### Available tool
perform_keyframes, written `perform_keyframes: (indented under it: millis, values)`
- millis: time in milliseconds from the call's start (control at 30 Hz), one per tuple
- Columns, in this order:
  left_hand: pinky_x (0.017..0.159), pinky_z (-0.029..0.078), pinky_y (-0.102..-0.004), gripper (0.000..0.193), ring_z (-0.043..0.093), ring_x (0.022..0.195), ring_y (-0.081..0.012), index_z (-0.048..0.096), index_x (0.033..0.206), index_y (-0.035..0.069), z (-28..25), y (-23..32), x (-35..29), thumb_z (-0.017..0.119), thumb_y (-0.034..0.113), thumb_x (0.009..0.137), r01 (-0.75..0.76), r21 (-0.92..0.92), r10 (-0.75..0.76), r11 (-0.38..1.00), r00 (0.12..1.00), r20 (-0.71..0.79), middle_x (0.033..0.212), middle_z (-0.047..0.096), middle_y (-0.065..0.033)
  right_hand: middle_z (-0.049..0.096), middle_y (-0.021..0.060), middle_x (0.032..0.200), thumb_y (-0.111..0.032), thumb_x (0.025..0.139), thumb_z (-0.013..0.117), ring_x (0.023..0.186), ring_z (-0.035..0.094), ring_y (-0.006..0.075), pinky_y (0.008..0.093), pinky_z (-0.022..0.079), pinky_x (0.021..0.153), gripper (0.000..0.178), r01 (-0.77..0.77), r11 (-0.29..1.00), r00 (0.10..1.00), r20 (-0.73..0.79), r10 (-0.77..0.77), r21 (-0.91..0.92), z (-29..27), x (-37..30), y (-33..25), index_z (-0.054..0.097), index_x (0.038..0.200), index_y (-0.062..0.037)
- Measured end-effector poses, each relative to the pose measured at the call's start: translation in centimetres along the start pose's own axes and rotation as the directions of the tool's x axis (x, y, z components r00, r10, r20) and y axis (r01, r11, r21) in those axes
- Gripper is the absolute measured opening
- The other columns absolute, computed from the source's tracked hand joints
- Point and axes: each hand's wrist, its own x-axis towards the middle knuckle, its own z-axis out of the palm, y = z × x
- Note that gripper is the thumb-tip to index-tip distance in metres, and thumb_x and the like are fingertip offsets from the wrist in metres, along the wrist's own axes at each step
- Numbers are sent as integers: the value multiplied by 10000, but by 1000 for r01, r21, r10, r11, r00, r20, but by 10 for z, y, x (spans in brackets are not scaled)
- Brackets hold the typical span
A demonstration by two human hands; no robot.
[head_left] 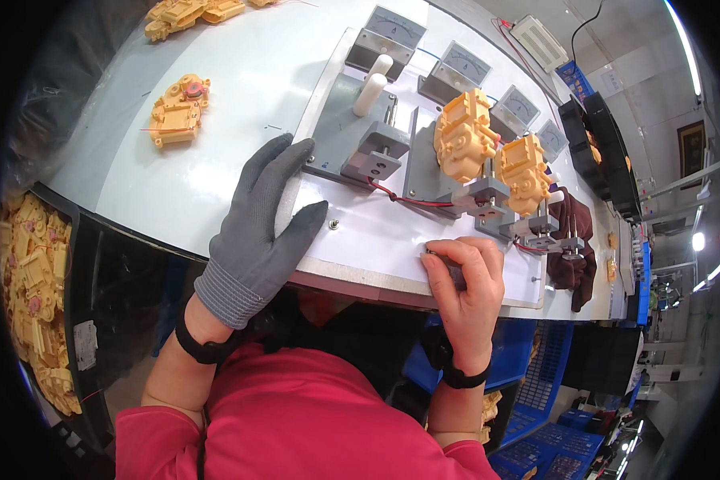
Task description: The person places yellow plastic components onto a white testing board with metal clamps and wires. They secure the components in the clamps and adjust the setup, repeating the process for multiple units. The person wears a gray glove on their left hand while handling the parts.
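My left hand (266,210), in a grey knitted glove, lies at the left corner of a white fixture board (360,274). Its fingers are stretched out and thumb apart, with nothing held. My bare right hand (470,280) is over the board's front edge, thumb and forefinger pinched together; whatever tiny thing may be between them is hidden. Nearest the left hand is a grey test station (336,120) with two white pegs (370,94) and no part on it. Two yellow plastic housings (464,134) (523,174) sit upright on the stations to the right.
Several analog meters (394,26) line the board's back. A loose yellow housing (178,120) lies on the table at left, more (186,16) farther back. A bin of housings (36,280) stands at lower left. A dark brown cloth (570,240) hangs at right; blue crates (540,376) are below.
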Motion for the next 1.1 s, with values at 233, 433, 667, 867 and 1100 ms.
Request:
perform_keyframes:
  millis: [233, 433, 667, 867, 1100]
  values:
    - [1136, 393, -428, 590, 468, 1371, -383, 463, 1483, 73, 0, 0, 0, 656, 213, 943, -11, 7, 11, 1000, 1000, -4, 1496, 410, -237, 616, 37, 880, -99, 785, 823, 835, 562, 232, 360, 421, 775, 182, -9, 1000, 1000, 1, 9, 6, 0, -1, 0, 732, 943, -109]
    - [1129, 399, -426, 583, 481, 1358, -385, 468, 1478, 77, -1, -1, 0, 653, 218, 944, -5, 19, 5, 1000, 1000, -3, 1491, 419, -235, 615, 38, 880, -90, 787, 818, 833, 561, 231, 358, 419, 770, 178, -1, 1000, 1000, -3, 1, 16, 0, 0, 0, 734, 943, -107]
    - [1132, 396, -425, 579, 476, 1364, -376, 468, 1478, 79, 0, -1, 0, 653, 214, 946, -13, 10, 13, 1000, 1000, -2, 1493, 416, -229, 613, 35, 881, -96, 800, 808, 828, 557, 227, 353, 416, 769, 159, -3, 1000, 1000, -1, 3, 3, -1, 1, -1, 735, 941, -104]
    - [1133, 393, -423, 579, 475, 1365, -371, 462, 1481, 77, 0, -1, 0, 651, 194, 946, -11, 0, 11, 1000, 1000, 1, 1498, 411, -226, 611, 34, 877, -95, 803, 806, 825, 555, 225, 351, 414, 765, 157, -4, 1000, 1000, -5, 4, 0, -1, 1, -1, 738, 944, -107]
    - [1140, 385, -418, 568, 465, 1376, -361, 477, 1470, 69, 0, 0, 0, 652, 175, 941, 0, -17, 0, 1000, 1000, -1, 1499, 410, -222, 614, 29, 878, -95, 805, 805, 825, 552, 222, 350, 413, 762, 159, -16, 1000, 1000, 4, 16, -2, -1, 1, -1, 742, 950, -110]
